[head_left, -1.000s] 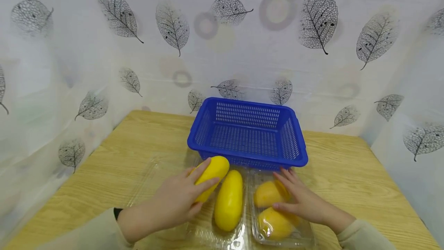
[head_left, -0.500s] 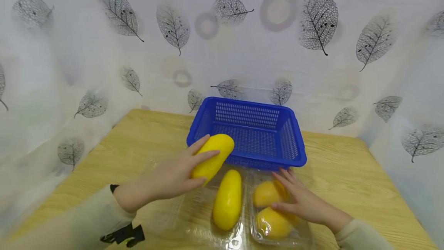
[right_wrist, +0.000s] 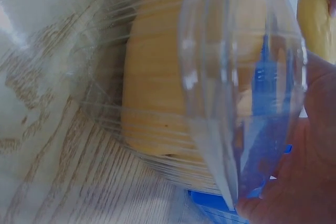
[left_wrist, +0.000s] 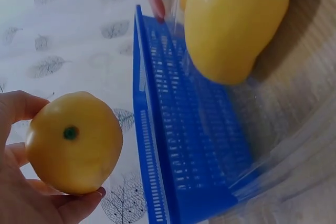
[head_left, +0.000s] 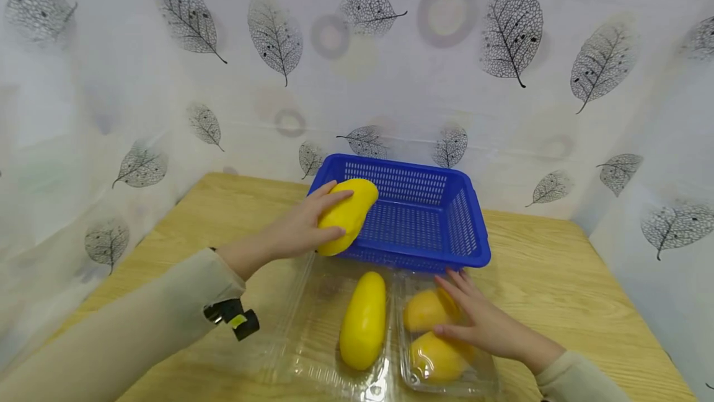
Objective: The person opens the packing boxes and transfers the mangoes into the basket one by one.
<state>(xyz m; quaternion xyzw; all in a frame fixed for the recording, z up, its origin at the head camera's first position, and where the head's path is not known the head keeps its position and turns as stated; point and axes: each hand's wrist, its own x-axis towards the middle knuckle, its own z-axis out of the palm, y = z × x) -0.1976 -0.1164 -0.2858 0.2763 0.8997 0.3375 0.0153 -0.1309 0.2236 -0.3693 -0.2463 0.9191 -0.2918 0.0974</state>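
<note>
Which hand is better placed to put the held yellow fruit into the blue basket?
Likely the left hand: it grips that yellow fruit near the blue basket, while the right hand touches the clear plastic container of orange fruits.

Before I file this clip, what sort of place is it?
Probably an indoor tabletop set up for recording: a wood-grain table is closed in on three sides by leaf-print sheeting, with a blue basket standing on it.
</note>
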